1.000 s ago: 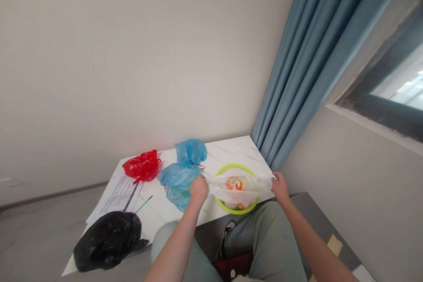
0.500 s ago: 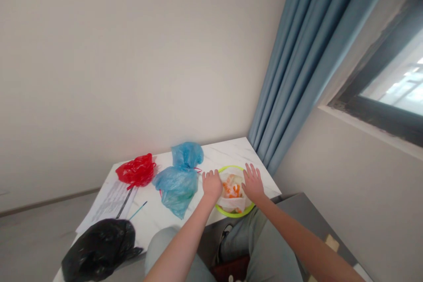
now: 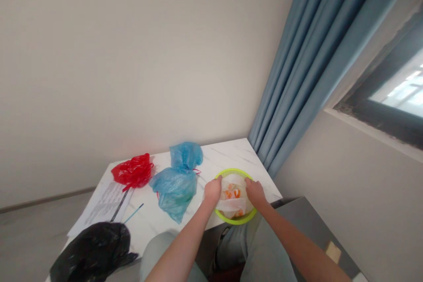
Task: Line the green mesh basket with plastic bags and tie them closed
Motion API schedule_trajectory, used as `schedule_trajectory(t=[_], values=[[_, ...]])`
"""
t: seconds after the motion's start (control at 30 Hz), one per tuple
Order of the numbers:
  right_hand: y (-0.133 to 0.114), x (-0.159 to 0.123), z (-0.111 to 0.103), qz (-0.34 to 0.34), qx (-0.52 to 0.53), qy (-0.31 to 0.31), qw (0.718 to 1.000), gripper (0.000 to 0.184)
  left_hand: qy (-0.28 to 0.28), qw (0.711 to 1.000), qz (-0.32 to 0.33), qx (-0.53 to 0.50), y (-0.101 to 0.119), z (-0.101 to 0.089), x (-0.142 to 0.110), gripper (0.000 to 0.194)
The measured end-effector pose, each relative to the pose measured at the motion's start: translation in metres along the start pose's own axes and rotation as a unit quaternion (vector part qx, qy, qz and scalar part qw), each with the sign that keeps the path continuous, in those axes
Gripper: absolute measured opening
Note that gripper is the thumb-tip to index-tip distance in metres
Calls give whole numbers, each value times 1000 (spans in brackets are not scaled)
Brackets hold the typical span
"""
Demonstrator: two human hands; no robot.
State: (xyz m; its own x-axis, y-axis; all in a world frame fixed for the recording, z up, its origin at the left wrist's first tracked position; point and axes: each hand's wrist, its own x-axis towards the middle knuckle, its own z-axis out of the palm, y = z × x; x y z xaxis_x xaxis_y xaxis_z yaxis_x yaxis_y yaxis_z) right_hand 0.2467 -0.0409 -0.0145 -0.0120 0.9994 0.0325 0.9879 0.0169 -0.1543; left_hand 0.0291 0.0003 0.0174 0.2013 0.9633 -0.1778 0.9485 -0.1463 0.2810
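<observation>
The left hand (image 3: 212, 191) and right hand (image 3: 255, 194) are both curled on a thin white plastic bag (image 3: 233, 185), but I cannot tell if they grip it. This bag lies inside a round lime-green plastic basket (image 3: 235, 221), lower middle of the frame.

White marble-pattern table (image 3: 238, 152), corner against the wall, curtain at far right. Far-left area: crumpled red plastic bag (image 3: 132, 171), just beside a knotted blue plastic bag (image 3: 175, 185). Near-left: printed papers (image 3: 102, 209), a dark pen (image 3: 119, 205) lying across them, a thin blue pen (image 3: 134, 213) close by. Black plastic bag (image 3: 92, 251) at near-left corner, overhanging the edge. Round green basket (image 3: 233, 170) near the right edge.
</observation>
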Motion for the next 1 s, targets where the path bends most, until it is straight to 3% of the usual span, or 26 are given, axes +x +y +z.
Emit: schedule_trajectory(t=[0.13, 0.27, 0.5, 0.57, 0.67, 0.7, 0.77, 0.87, 1.0], values=[[12, 7, 8, 75, 186, 36, 979, 25, -3, 1000, -12, -7, -5, 3, 12, 38], [29, 24, 1, 148, 393, -15, 907, 23, -6, 999, -3, -33, -12, 2, 26, 32], [55, 38, -15, 119, 469, -57, 873, 31, -4, 986, 88, -143, -35, -5, 45, 24], [60, 36, -12, 130, 543, -81, 825, 32, -12, 974, 125, -187, -43, -5, 49, 24], [64, 35, 0, 171, 650, -143, 726, 35, -18, 958, 148, -243, -54, -1, 57, 29], [65, 36, 5, 180, 664, -153, 710, 35, -18, 954, 149, -259, -56, 1, 59, 31], [65, 39, 15, 187, 666, -143, 708, 35, -15, 947, 147, -285, -59, 4, 64, 33], [64, 49, 24, 192, 650, -103, 728, 36, 0, 938, 148, -312, -60, 6, 70, 33], [57, 65, 25, 173, 588, -60, 788, 37, 33, 933, 140, -329, -60, 11, 74, 25]])
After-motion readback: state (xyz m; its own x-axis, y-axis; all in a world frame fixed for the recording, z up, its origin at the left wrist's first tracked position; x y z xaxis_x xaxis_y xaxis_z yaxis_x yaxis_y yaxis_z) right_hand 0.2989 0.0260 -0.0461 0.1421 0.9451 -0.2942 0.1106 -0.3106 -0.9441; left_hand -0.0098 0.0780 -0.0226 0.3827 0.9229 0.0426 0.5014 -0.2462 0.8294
